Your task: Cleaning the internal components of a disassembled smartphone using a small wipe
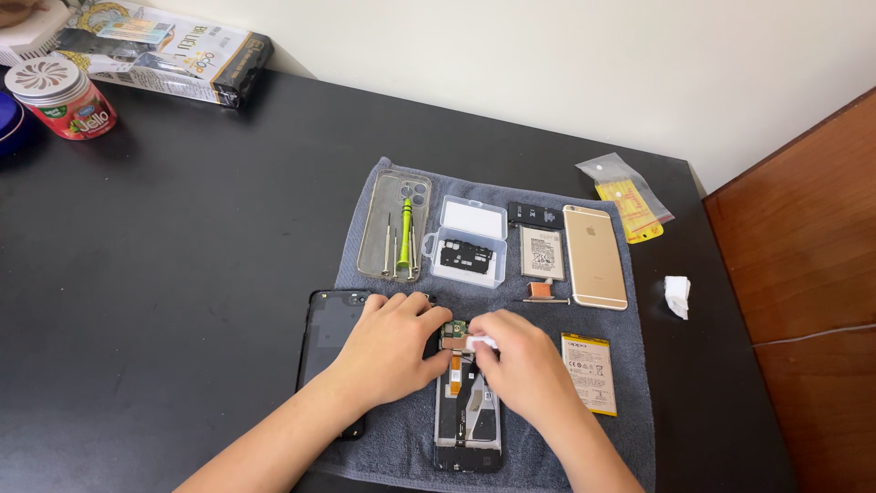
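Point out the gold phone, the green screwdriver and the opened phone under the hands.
gold phone (594, 256), head view, middle of its back.
green screwdriver (405, 222), head view, middle of its handle.
opened phone (468, 429), head view, lower part of its exposed inside.

On the tabletop (182, 228) lies a towel (547, 438); on it, an opened phone (467, 415) sits between a back cover (326, 333) on its left and a battery (589, 372) on its right.

Black table (182, 274), matte top. Directly on it: grey towel (639, 383) spread right of centre; black phone back cover (327, 333), half on the towel's left edge; clear bag with yellow contents (630, 201); crumpled white tissue (677, 296); red jar with white lid (62, 99); printed box (182, 55) at far left.
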